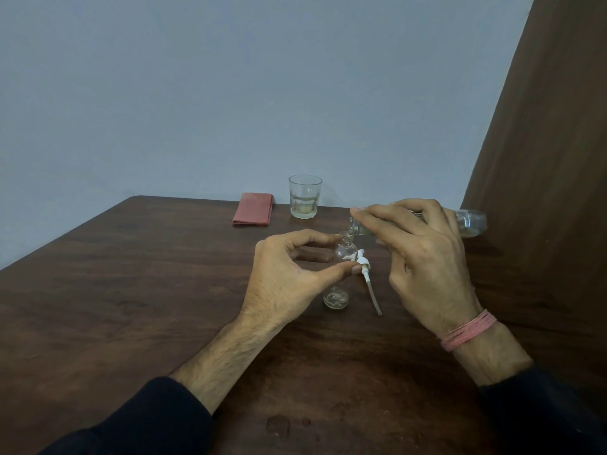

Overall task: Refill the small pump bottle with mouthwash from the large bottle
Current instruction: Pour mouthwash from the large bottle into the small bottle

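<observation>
Left hand [289, 274] pinches the small pump bottle [341, 267] between thumb and fingertips; right hand [423, 254], grip clenched round the large bottle [466, 223], tips its mouth onto the small neck.

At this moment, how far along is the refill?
Done: the pump head is off, lying on the table. In hand: the right hand tips the large bottle over the small bottle, steadied by the left hand. Left: finish pouring and refit the pump.
</observation>
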